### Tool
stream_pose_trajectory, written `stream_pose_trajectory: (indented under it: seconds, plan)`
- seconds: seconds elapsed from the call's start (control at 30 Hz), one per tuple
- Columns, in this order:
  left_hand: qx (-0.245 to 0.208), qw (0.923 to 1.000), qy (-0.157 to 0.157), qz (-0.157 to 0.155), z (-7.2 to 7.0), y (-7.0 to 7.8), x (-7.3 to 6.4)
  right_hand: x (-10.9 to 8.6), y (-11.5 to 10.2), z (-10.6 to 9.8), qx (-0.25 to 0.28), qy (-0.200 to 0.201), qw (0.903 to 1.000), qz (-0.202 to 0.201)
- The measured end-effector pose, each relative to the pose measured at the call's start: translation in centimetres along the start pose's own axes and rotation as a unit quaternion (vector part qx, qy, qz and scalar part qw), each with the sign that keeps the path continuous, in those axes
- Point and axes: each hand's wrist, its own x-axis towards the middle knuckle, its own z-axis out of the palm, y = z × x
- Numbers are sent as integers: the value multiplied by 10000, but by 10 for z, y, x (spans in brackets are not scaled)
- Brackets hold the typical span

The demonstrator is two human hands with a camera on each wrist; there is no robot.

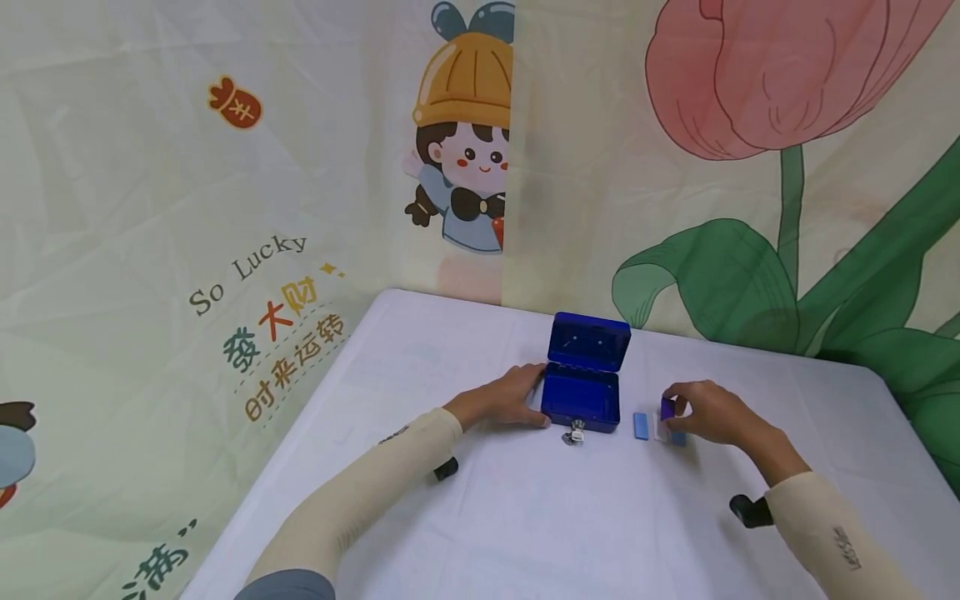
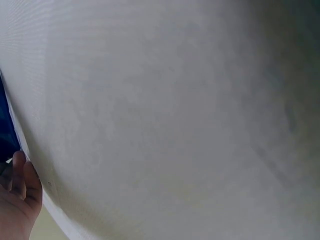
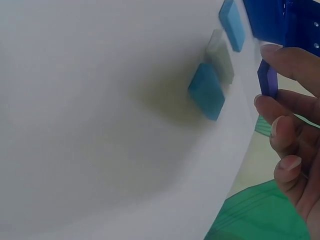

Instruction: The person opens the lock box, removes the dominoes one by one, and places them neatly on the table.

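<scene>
An indigo-purple rectangular block point(image 3: 268, 79) is pinched between the thumb and fingertips of my right hand point(image 1: 708, 412), held above the table. Below it in the head view lie a white block point(image 3: 220, 56) and a blue block point(image 3: 207, 91), partly hidden by the hand. A light blue block point(image 1: 641, 426) lies to their left. Left of the blocks stands a dark blue metal box point(image 1: 581, 398), lid raised and nothing seen inside. My left hand point(image 1: 512, 395) rests at the box's left side, thumb near its front corner; only part of it shows in the left wrist view point(image 2: 22, 192).
A small lock with keys point(image 1: 574, 433) hangs at the box's front. The white-covered table point(image 1: 525, 517) runs back to a printed cloth backdrop point(image 1: 570, 208). Black wrist-camera parts point(image 1: 750, 511) sit by the forearms.
</scene>
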Motion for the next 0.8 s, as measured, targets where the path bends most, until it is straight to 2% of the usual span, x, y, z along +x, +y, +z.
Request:
stream_pose_trajectory:
  seconds: [0.13,0.4,0.8]
  plan:
    - [25,10000,1,28,-2,1,0,-4,11,1,23,10,10000,6]
    - [-23,9999,39,141,-7,6,-3,-11,29,3,119,-97,9995,267]
    - [2,9999,12,115,-8,11,-9,-22,44,9,-64,-250,9987,450]
